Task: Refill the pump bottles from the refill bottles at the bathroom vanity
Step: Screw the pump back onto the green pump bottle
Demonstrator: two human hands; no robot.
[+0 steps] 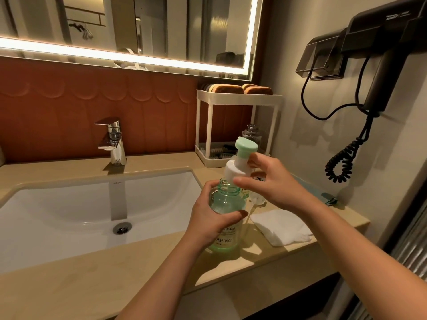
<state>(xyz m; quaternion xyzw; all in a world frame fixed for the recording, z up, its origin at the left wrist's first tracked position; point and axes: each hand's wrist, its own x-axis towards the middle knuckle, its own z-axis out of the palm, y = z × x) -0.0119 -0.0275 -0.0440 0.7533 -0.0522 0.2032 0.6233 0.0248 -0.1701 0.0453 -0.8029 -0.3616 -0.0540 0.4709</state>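
Your left hand [209,219] was wrapped around the shoulder of the green pump bottle [225,218], thumb across the front above the label, fingers curled behind. The bottle stood upright on the beige counter [111,282], just right of the white sink [69,213], with a little green liquid at the bottom and its neck open.

Your right hand [272,181] pinched the pump head [242,158] by its white collar, thumb in front and fingers behind. The pump head sat tilted over the bottle's mouth, green cap leaning up and right. Whether the collar touched the neck rim, you could not tell from this angle.

Just right of the bottle, a folded white cloth [280,226] lay flat on the counter. Between the cloth and your right hand a small clear object showed, partly hidden; too unclear to name.

Behind your right hand stood a white two-tier rack [238,98] against the rust-coloured wall panel, with brown rolled towels [240,88] on top and a clear bottle [251,133] with no cap beside its lower tier. A chrome faucet [112,139] stood behind the sink. A black hair dryer [383,54] hung on the right wall, its coiled cord dangling. A lit mirror [138,31] ran above the counter.
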